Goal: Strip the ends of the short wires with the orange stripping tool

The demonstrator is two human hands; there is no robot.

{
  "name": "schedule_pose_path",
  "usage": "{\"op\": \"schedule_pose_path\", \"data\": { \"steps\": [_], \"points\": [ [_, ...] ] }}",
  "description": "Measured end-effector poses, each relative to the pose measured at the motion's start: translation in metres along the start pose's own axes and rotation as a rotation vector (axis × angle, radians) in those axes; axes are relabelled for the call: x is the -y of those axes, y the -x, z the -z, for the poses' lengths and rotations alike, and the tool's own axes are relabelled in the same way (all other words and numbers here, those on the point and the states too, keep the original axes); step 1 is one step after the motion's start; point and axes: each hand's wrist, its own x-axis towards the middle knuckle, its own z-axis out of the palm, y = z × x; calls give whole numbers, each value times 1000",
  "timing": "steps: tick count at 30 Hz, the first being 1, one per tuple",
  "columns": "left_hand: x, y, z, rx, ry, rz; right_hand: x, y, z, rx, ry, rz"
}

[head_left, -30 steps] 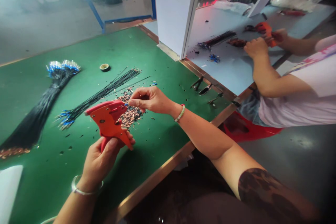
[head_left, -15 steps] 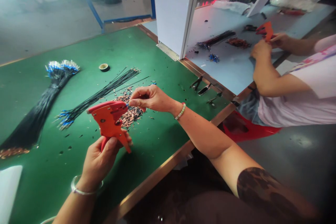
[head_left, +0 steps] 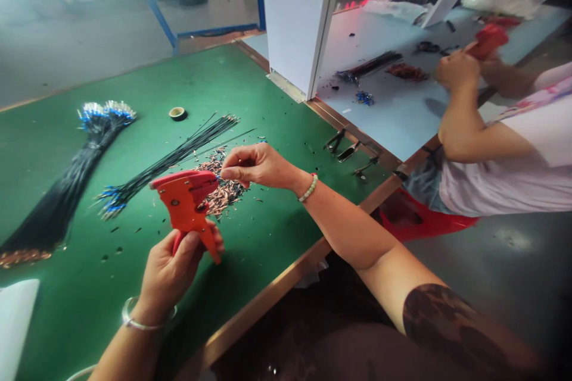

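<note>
My left hand (head_left: 172,271) is wrapped around the handles of an orange and red wire stripper (head_left: 185,199), held upright over the table. At the stripper's jaws, my right hand (head_left: 250,165) is closed in a pinch. A small blue terminal (head_left: 218,177) shows between its fingertips and the jaws; most of it is hidden. Behind and below lies a pile of copper-coloured and black wire scraps (head_left: 223,196). Beyond the stripper, a loose bundle of black wires (head_left: 174,155) with blue ends rests on the green table (head_left: 263,244).
A thick black wire bundle (head_left: 75,184) with blue and silver ends lies at the left. A tape roll (head_left: 177,114) sits farther back. Metal clamps (head_left: 346,149) are near a white panel (head_left: 297,18). A co-worker (head_left: 487,125) at the right holds a red tool (head_left: 490,40).
My hands and the stripper stay nearly in place, with the stripper turned very slightly. The co-worker's hands and tool have moved up and to the right.
</note>
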Motion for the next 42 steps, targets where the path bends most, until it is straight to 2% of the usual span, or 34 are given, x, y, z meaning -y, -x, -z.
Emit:
{"op": "schedule_pose_path", "data": {
  "steps": [12, 21, 27, 33, 42],
  "points": [
    [-14, 1, -11, 6, 28, -1, 3, 2, 1, 4, 46, -22],
    [-12, 4, -15, -1, 52, 12, 2, 2, 1, 20, 59, 9],
    [-15, 2, -23, -24, 164, 1, 1, 2, -1, 6, 143, -30],
    [-11, 2, -17, 17, 200, 34, -3, 0, 0, -47, 155, -11],
    [0, -2, -4, -91, 338, 208, -3, -1, 11, -116, 168, -49]
  ]
}}
